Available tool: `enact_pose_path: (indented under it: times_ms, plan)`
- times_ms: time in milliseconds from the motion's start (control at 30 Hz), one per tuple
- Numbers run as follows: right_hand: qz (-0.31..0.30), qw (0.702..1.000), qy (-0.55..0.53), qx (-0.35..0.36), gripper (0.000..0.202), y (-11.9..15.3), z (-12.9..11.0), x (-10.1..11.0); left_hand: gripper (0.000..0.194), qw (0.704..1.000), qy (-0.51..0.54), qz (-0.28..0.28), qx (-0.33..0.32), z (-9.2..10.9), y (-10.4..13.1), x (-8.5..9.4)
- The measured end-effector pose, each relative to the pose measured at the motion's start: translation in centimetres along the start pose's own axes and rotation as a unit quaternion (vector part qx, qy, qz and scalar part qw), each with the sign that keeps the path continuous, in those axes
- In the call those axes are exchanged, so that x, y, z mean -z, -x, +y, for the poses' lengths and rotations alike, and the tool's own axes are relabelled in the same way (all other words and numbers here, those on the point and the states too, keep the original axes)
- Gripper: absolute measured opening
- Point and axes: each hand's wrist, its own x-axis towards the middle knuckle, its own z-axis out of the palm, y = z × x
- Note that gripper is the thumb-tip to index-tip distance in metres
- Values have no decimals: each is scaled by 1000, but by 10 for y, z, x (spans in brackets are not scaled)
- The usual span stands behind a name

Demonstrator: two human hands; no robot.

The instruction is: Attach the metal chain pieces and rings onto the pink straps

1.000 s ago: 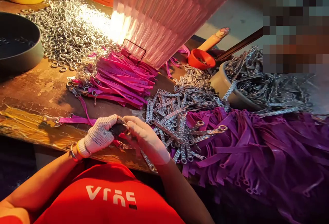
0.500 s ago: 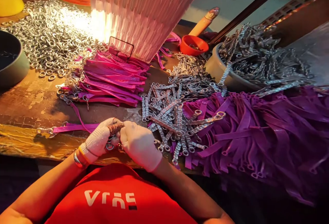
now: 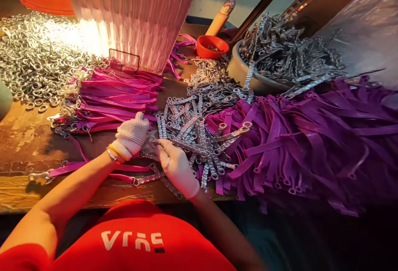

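Observation:
My left hand (image 3: 132,134), in a white knitted glove, is closed just in front of a bundle of pink straps (image 3: 118,96). What its fingers hold, if anything, is hidden. My right hand (image 3: 177,165), also gloved, has thumb and fingers pinched by a pile of flat silver chain pieces (image 3: 199,132); something small and dark shows at the tips, too small to name. Between and below the hands, a strap joined to a chain (image 3: 152,177) lies near the table edge. A metal snap hook (image 3: 39,175) ends another pink strap (image 3: 68,168) on the left.
Loose metal rings (image 3: 34,63) are heaped at the back left, beside a ribbed translucent sheet (image 3: 130,13). At the back stand a small red bowl (image 3: 211,49) and a tub (image 3: 239,74) overflowing with chains. Purple straps (image 3: 295,142) cover the right side and hang over the edge.
My hands, together near the table edge before, are now apart and further forward. The strap and chain lie on the table below them. The view has shifted to the right.

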Motion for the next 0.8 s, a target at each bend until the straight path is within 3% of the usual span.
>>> enact_pose_path:
  times_ms: [100, 233, 300, 367, 467, 567, 633, 700, 800]
  plan:
    - [-27, 998, 14, 56, 32, -3, -2, -6, 24, 986, 150, -23, -63, -21, 24, 13]
    - [-46, 985, 78, 145, 34, -6, -9, -17, 25, 898, 423, -101, 63, -47, 71, 30]
    - [-71, 975, 136, 163, 32, -7, -17, -23, 32, 862, 483, -106, 114, -52, 90, 34]
    - [-103, 958, 208, 168, 30, -6, -28, -27, 35, 849, 503, -96, 127, -54, 103, 34]
    - [-154, 919, 320, 172, 28, -3, -42, -30, 35, 875, 459, -103, 113, -55, 115, 31]
    - [-188, 882, 392, 183, 28, 2, -47, -33, 24, 935, 335, -106, 46, -59, 122, 25]
    - [-194, 873, 408, 184, 28, 5, -45, -36, 15, 965, 246, -89, -4, -61, 124, 22]
    - [-187, 876, 409, 174, 26, 8, -42, -39, 16, 975, 205, -85, -28, -64, 126, 19]
    - [-178, 886, 399, 155, 23, 12, -41, -43, 21, 966, 242, -91, -9, -66, 129, 20]
